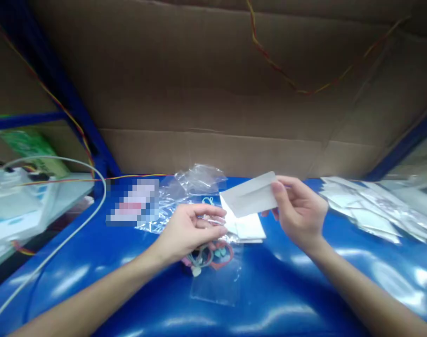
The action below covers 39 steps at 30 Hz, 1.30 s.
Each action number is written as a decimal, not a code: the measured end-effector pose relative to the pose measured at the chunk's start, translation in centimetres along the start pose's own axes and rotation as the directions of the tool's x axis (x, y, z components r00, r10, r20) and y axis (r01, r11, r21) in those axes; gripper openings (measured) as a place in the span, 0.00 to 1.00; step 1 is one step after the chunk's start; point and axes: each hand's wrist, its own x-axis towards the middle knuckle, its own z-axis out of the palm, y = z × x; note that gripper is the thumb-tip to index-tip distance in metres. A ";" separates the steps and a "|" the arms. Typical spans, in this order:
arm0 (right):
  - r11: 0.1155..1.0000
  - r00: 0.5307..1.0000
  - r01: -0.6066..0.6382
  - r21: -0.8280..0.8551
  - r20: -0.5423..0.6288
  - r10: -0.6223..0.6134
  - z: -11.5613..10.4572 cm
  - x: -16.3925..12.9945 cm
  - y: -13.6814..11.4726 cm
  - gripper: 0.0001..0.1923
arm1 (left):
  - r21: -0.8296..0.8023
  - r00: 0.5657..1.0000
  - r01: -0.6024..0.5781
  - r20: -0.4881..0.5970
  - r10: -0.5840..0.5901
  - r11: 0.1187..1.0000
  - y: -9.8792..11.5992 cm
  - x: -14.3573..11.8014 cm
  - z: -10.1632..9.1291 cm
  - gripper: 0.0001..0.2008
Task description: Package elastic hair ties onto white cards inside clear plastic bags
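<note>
My right hand (301, 210) pinches a plain white card (250, 194) between thumb and fingers, raised and tilted above the table. To its left, my left hand (192, 229) is held palm inward, with thumb and fingertips apart near the card's lower left corner. Shiny clear plastic shows in the gap between those fingers; I see no firm grip on it. Below this hand lie colourful hair ties (208, 257) in pink, grey and coral, beside a clear plastic bag (215, 285). A small stack of white cards (250, 229) rests behind, partly covered by the held card.
Crumpled clear bags (199, 180) lie at the back of the blue table (269, 290). Several packed white cards (364, 206) are piled at the right. A pale cable (78, 229) curves along the left, near a blue post (83, 112). Cardboard (213, 93) forms the back wall.
</note>
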 end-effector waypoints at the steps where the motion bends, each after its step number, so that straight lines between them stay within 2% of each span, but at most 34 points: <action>1: 1.000 1.000 0.009 -0.021 0.019 -0.009 -0.1 0.0 0.0 0.10 | 0.016 1.000 -0.010 -0.004 0.010 1.000 -0.1 0.0 0.0 0.21; 5: 0.998 0.991 0.037 -0.058 0.133 -0.029 -0.4 0.2 0.1 0.09 | 0.087 1.000 -0.021 -0.014 0.022 0.996 -0.3 0.0 -0.1 0.21; 10: 0.994 0.984 0.049 -0.098 0.176 -0.032 -0.7 0.5 0.5 0.10 | 0.090 0.997 -0.073 0.036 0.070 0.993 -0.1 0.0 -0.4 0.27; 14: 0.994 0.976 0.036 -0.105 0.218 -0.012 -0.8 0.8 0.7 0.12 | 0.120 0.992 -0.123 0.042 0.119 0.985 0.0 -0.1 -0.2 0.26; 17: 0.997 0.950 0.002 -0.080 0.310 0.023 -0.8 0.8 0.7 0.12 | 0.112 0.987 -0.141 0.092 0.132 0.984 0.0 -0.2 0.0 0.25; 21: 0.999 0.935 0.006 -0.052 0.356 0.013 -0.5 0.7 0.4 0.10 | 0.138 0.979 -0.170 0.133 0.152 0.976 0.1 -0.3 0.1 0.22; 24: 0.999 0.945 -0.046 -0.019 0.323 0.050 -0.3 0.4 0.5 0.11 | 0.146 0.980 -0.163 0.139 0.142 0.976 0.1 -0.3 -0.1 0.20; 27: 0.991 0.955 -0.125 0.039 0.274 0.110 -0.1 0.3 0.6 0.13 | 0.086 0.978 -0.155 0.151 0.141 0.984 0.0 -0.2 -0.1 0.20; 30: 0.980 0.949 -0.179 0.082 0.278 0.150 0.0 0.4 0.4 0.13 | 0.004 0.981 -0.115 0.159 0.113 0.993 -0.2 -0.1 -0.1 0.20; 33: 0.980 0.939 -0.181 0.083 0.310 0.147 0.1 0.5 -0.1 0.13 | -0.044 0.984 -0.092 0.148 0.097 0.995 -0.3 0.0 -0.1 0.20; 36: 0.966 0.900 -0.251 0.062 0.382 0.210 0.1 0.7 -0.2 0.25 | -0.050 0.989 -0.114 0.086 0.118 0.992 -0.1 0.1 -0.1 0.19; 37: 0.953 0.882 -0.295 0.068 0.404 0.244 0.1 0.8 0.0 0.27 | -0.045 0.989 -0.128 0.063 0.131 0.991 -0.1 0.1 -0.1 0.18; 39: 0.920 0.855 -0.377 0.110 0.422 0.300 0.1 1.0 0.4 0.23 | -0.047 0.989 -0.142 0.038 0.144 0.989 0.0 0.1 -0.1 0.18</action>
